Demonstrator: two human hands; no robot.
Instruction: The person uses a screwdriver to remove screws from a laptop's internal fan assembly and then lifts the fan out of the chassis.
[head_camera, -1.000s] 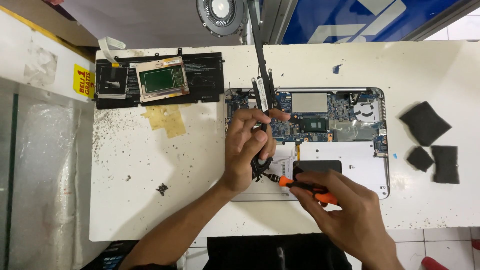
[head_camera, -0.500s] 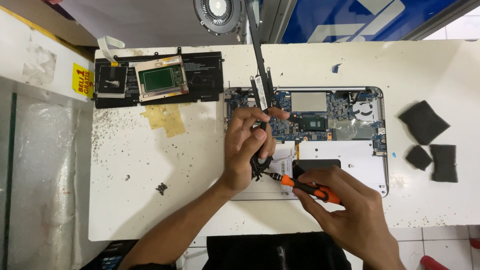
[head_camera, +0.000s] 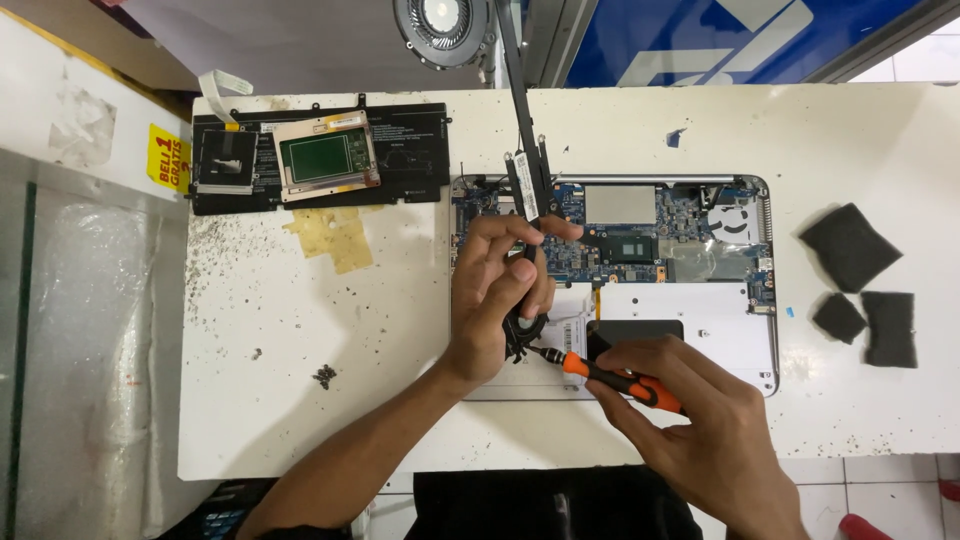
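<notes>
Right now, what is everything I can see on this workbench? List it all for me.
Opened laptop: one, silver-white shell with blue circuit board exposed, right of centre on the table.
Black battery pack: one, black, far left of the table top.
Trackpad module: one, green in a copper-coloured frame, lying on the battery pack.
Cooling fan: one, grey, beyond the table's far edge.
Foam pads: three, dark grey, right side of the table.
Small screws: a small cluster, dark, left of the person's forearm.
Table: one, white, scuffed.
Screwdriver: one, orange and black, in the right hand.
Left hand: fingers on a black part over the laptop.
Right hand: holds the screwdriver.
</notes>
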